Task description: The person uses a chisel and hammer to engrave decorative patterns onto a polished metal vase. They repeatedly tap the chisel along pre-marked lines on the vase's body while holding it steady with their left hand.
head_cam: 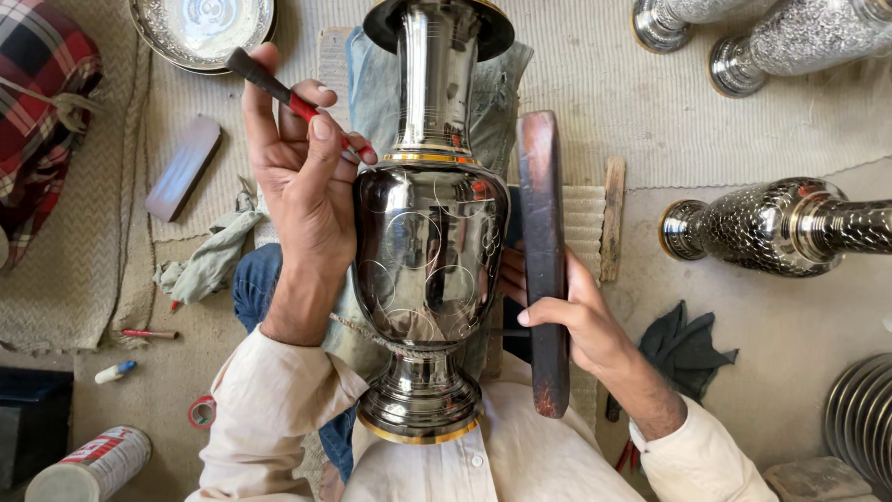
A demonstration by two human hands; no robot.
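Two hands work on a shiny metal vase (429, 242) that lies across the person's lap, its gold-rimmed foot against the white shirt and its dark mouth pointing away. The left hand (302, 177) is closed around a thin tool (293, 102) with a dark end and red grip, the tip resting at the vase's shoulder just below the gold band. The right hand (567, 311) grips a long, dark wooden bat (544, 251), held upright just beside the vase's right flank and apart from the tool. On the vase body, fine scribed circles overlap across the front, but most of the surface is bare and mirror-smooth; judged against three fully patterned vases (771, 228) lying on the floor to the right, the engraving looks only begun, with outlines marked and the dense texture yet to fill in. The neck shows no marks at all. A patterned tray (200, 28) sits on the mat at top left, a grey rag (209, 256) and a wooden block (183, 167) lie near the left elbow, and a spray can (88, 465) lies at bottom left
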